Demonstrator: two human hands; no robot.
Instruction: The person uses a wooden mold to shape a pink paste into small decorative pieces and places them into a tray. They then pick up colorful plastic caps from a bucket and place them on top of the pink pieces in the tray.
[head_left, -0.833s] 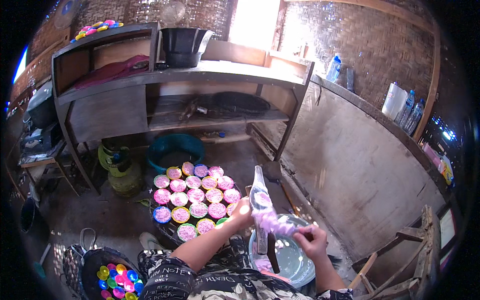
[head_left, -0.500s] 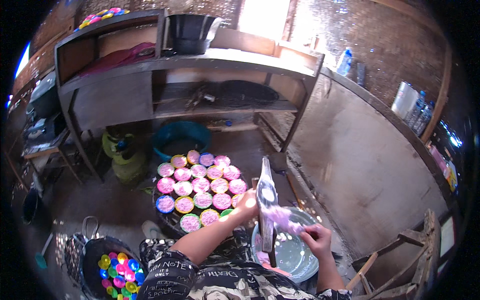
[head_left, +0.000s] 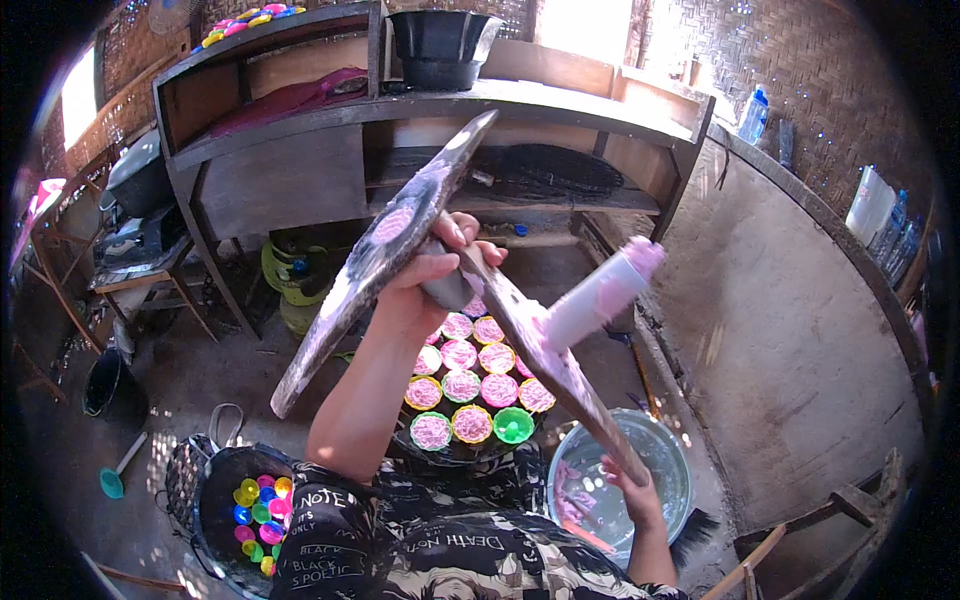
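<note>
My left hand [head_left: 432, 272] is raised and shut where two long dark boards smeared with pink meet. The upper board [head_left: 380, 250] slants up to the right and down to the left. The lower board [head_left: 555, 375] runs down to my right hand [head_left: 625, 482], which grips its far end above a metal basin [head_left: 672, 470]. A white cylinder [head_left: 600, 295] stained pink sticks out from the lower board. Beneath the boards sits a round tray [head_left: 412, 450] with several coloured cups [head_left: 470, 385] of pink batter.
A dark basket [head_left: 200, 480] of empty coloured cups [head_left: 252, 500] sits at my lower left. A wooden shelf unit [head_left: 290, 170] stands behind, with a black pot [head_left: 440, 45] on top and a green gas cylinder [head_left: 290, 290] beside it. A black bucket [head_left: 110, 385] stands left, bottles [head_left: 880, 215] on the right ledge.
My left hand has risen from near the basin to high above the tray. The boards, held upright and close together before, now spread wide apart.
</note>
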